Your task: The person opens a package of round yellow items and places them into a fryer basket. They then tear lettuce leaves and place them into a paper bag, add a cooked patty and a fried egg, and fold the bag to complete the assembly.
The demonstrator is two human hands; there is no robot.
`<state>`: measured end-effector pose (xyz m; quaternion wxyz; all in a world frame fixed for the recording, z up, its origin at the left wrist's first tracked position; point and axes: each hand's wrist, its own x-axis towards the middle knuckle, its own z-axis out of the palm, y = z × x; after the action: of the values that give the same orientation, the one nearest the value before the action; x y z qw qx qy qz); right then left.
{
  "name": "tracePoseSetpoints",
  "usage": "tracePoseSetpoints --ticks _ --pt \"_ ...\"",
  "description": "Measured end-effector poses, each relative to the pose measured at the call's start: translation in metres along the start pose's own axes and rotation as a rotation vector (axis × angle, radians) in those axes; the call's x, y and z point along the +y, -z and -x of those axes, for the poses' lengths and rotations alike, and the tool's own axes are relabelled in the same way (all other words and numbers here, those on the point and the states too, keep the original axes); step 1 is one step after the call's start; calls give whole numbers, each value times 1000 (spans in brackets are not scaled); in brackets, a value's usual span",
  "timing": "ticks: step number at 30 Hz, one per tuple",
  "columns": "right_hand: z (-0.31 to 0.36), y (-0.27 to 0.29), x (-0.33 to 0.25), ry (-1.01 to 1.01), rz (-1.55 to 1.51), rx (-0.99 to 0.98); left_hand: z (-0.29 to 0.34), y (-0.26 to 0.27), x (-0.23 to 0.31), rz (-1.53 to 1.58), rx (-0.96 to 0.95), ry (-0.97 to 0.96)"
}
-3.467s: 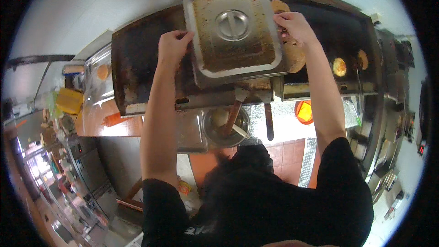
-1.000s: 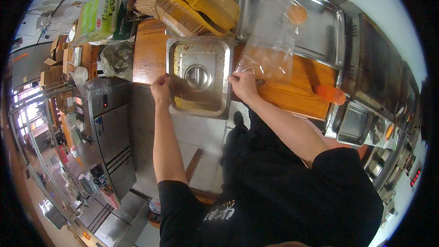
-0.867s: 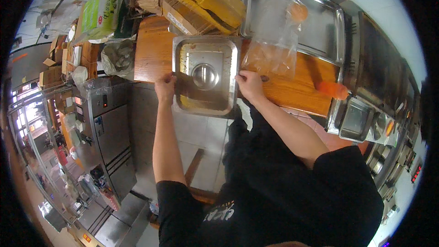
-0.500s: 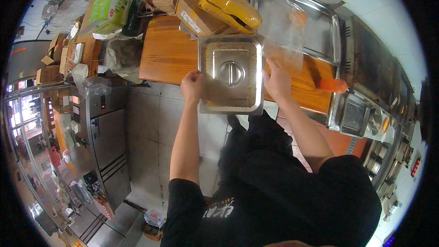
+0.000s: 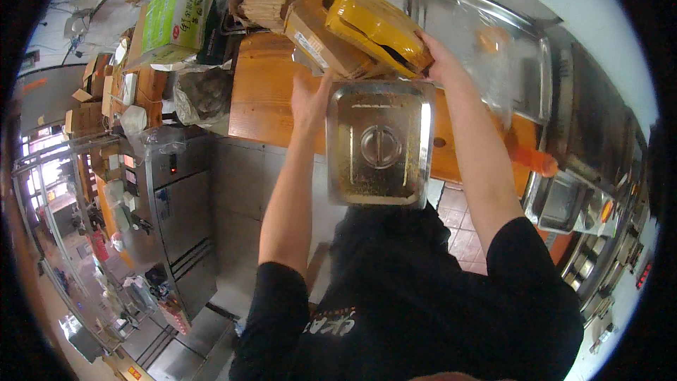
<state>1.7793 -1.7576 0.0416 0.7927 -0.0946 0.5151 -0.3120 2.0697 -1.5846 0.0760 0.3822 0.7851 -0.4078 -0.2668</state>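
A steel pan with a handled lid (image 5: 412, 169) rests at the near edge of the wooden table, between my forearms, with part of it jutting over the edge. Beyond it, a yellow tape-wrapped box (image 5: 370, 21) leans on a brown cardboard box (image 5: 310, 28). My right hand (image 5: 438, 62) grips the right end of the yellow box, its fingers over the corner. At the near left corner of the cardboard box is my left hand (image 5: 310, 102), thumb and fingers apart. Whether its fingertips touch the cardboard I cannot tell.
A large steel tray (image 5: 525, 63) with clear plastic stands at the table's back right. An orange cylindrical thing (image 5: 539, 161) lies at the right end of the wooden table (image 5: 264, 92). Farther left are a green-and-white carton (image 5: 173, 21) and a steel cabinet (image 5: 185, 219).
Both hands have let go of the pan's sides and reached forward to the boxes. The view has shifted, so things appear lower and farther right.
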Motion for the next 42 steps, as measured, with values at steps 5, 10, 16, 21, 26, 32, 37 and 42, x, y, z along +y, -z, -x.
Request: tracePoseSetpoints --ticks 5,10,16,21,26,32,37,42 --pt "-8 4 -6 -89 88 281 -97 -59 36 -46 -114 303" --pt "11 -30 -4 29 -117 29 -102 -55 49 -238 87 360" --pt "31 -70 -35 122 0 115 -144 -8 20 -42 -44 351" --pt "89 -112 -39 359 -153 129 -167 41 25 270 -250 358" --pt "174 -147 -45 469 -212 69 -155 151 11 357 -493 319" --pt "215 -152 -13 608 -201 190 -138 288 -30 291 -542 286" --pt "210 -166 43 440 -250 177 -141 313 -87 -92 -513 188" --pt "190 -186 90 263 -224 107 -156 299 -164 -42 -482 314"
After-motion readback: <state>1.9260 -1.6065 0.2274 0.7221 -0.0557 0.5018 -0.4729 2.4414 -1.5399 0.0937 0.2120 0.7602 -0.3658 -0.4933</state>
